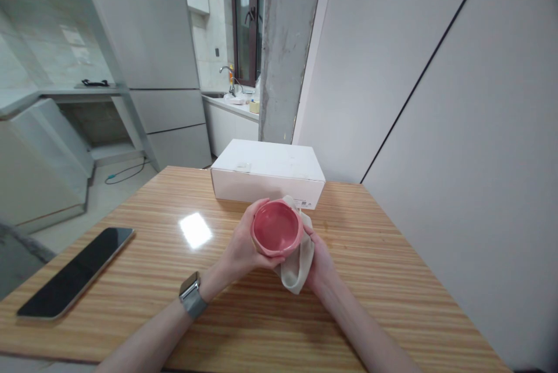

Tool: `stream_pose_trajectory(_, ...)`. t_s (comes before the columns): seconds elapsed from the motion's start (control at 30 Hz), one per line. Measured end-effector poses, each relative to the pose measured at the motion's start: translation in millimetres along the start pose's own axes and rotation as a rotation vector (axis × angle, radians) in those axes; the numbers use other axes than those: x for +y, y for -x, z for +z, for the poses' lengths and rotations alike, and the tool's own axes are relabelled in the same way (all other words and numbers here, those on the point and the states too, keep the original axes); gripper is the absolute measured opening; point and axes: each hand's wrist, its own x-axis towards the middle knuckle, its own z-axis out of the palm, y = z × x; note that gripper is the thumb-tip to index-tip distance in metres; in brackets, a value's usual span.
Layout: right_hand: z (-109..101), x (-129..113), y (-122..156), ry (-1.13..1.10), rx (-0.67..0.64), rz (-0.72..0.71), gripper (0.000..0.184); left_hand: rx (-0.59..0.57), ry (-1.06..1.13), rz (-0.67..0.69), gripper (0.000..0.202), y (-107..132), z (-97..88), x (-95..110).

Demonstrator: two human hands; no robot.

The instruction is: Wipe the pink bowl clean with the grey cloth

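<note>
A pink bowl is held above the wooden table, its opening tilted toward me. My left hand grips it from the left, thumb along the near side and fingers around the far rim. A cream cloth hangs against the bowl's right and under side. My right hand is closed on that cloth at the bowl's right; most of its fingers are hidden behind the cloth. A watch is on my left wrist.
The wooden table carries a white box behind my hands and a dark phone or tablet at the left. A pale wall runs along the right. Beyond stand a fridge and a sink counter.
</note>
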Motion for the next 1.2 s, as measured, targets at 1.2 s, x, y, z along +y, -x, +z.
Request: stream_pose_trajectory(1.2, -185.7, -104.8, 137.3, 1.602, 0.652, -0.319, 0.046, 0.024, 0.324, -0.349, 0.08, -1.1, 50.9, -19.7)
